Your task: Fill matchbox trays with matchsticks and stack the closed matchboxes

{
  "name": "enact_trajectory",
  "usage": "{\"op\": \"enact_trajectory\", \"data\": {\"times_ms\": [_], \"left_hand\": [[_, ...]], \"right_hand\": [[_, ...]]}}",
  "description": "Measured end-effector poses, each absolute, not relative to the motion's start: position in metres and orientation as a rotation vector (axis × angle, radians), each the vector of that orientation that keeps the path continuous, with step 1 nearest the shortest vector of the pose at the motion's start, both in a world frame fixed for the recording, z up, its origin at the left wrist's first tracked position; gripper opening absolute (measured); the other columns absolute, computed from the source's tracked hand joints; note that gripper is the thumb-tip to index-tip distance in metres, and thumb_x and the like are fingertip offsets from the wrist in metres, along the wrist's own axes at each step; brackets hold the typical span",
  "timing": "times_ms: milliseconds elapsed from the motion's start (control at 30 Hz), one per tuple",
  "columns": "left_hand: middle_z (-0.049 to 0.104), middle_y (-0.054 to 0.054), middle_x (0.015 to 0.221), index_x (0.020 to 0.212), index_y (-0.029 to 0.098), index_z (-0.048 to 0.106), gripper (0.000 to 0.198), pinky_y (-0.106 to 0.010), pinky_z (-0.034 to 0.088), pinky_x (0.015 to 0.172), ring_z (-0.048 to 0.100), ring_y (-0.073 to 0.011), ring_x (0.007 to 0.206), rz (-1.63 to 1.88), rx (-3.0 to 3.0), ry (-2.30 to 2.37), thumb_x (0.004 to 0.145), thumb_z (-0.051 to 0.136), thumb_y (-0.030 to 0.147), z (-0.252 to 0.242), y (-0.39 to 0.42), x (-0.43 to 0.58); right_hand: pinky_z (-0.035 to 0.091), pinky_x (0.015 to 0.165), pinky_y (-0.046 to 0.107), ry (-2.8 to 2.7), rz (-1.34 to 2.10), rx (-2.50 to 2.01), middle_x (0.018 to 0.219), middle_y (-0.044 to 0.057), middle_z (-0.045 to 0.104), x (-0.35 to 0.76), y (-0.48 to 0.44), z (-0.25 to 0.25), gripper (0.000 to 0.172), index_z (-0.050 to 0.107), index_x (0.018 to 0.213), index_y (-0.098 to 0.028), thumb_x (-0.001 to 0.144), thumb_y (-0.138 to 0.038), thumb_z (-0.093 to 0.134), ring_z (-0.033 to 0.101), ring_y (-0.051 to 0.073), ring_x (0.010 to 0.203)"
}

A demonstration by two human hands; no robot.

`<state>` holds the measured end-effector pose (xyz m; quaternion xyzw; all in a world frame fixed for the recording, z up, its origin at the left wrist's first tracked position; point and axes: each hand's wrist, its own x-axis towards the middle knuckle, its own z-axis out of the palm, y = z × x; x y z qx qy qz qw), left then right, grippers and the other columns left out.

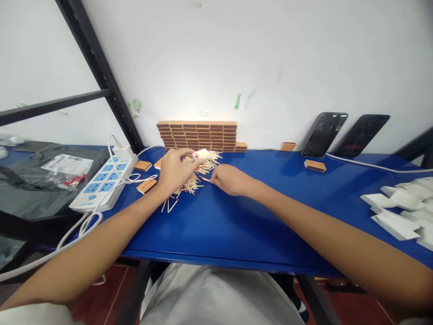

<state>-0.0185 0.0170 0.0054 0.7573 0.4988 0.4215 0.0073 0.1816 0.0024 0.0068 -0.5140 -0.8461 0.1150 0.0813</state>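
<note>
My left hand point(177, 167) is closed around a small white matchbox tray point(202, 155) with matches lying in it, held above the table. Below and around that hand spreads a loose pile of matches point(191, 184), many with red heads. To the right of the pile, my right hand point(227, 178) is low over the blue table point(216, 230), its fingers pinched on a few matches point(205, 179). How many it holds I cannot tell. Part of the pile is hidden behind the left hand.
Stacked matchboxes point(199, 135) stand against the wall. Loose matchboxes point(146, 186) lie beside a white power strip point(104, 180) on the left. Two phones point(324, 134) lean at the back right, near another matchbox point(315, 165). White empty trays point(395, 225) are heaped at the right edge.
</note>
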Motion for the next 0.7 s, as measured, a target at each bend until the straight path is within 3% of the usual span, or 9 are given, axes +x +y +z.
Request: {"op": "enact_trajectory", "data": {"times_ms": [100, 233, 367, 467, 700], "left_hand": [[0.081, -0.005, 0.102, 0.104, 0.022, 0.079, 0.030, -0.042, 0.054, 0.088, 0.071, -0.0278, 0.094, 1.231, 2.459, 1.509, 0.085, 0.079, 0.045, 0.002, 0.015, -0.016], [0.080, -0.006, 0.102, 0.104, 0.023, 0.080, 0.033, -0.040, 0.055, 0.083, 0.070, -0.0274, 0.091, 1.122, 2.559, 1.429, 0.084, 0.081, 0.050, -0.004, 0.016, -0.015], [0.080, -0.006, 0.107, 0.108, 0.024, 0.079, 0.035, -0.042, 0.054, 0.091, 0.070, -0.0283, 0.101, 0.981, 2.637, 1.199, 0.084, 0.081, 0.050, -0.007, 0.016, -0.015], [0.079, -0.007, 0.112, 0.110, 0.023, 0.078, 0.036, -0.043, 0.053, 0.098, 0.071, -0.0280, 0.106, 0.939, 2.624, 1.088, 0.084, 0.082, 0.048, -0.005, 0.011, -0.012], [0.080, -0.005, 0.110, 0.107, 0.025, 0.078, 0.033, -0.042, 0.055, 0.096, 0.072, -0.0267, 0.103, 1.003, 2.587, 1.033, 0.084, 0.082, 0.049, -0.001, 0.005, -0.008]], "right_hand": [[0.044, 0.073, 0.029, -2.500, 0.307, -1.548, 0.103, 0.015, 0.075, 0.203, -0.007, 0.009, 0.019, 0.068, 0.083, -0.018, 0.098, -0.021, 0.058, 0.069, 0.026, 0.095], [0.046, 0.078, 0.030, -2.430, 0.276, -1.521, 0.104, 0.013, 0.073, 0.229, -0.012, 0.009, 0.018, 0.069, 0.090, -0.018, 0.098, -0.016, 0.054, 0.068, 0.024, 0.094], [0.046, 0.080, 0.030, -2.395, 0.247, -1.394, 0.106, 0.011, 0.068, 0.240, -0.013, 0.011, 0.016, 0.066, 0.097, -0.018, 0.101, -0.018, 0.051, 0.064, 0.021, 0.091], [0.043, 0.077, 0.030, -2.382, 0.187, -1.400, 0.109, 0.011, 0.066, 0.236, -0.016, 0.015, 0.016, 0.064, 0.103, -0.017, 0.104, -0.022, 0.050, 0.062, 0.020, 0.087], [0.038, 0.069, 0.030, -2.411, 0.029, -1.383, 0.114, 0.011, 0.062, 0.220, -0.023, 0.012, 0.016, 0.063, 0.110, -0.017, 0.106, -0.026, 0.050, 0.061, 0.020, 0.085]]}}
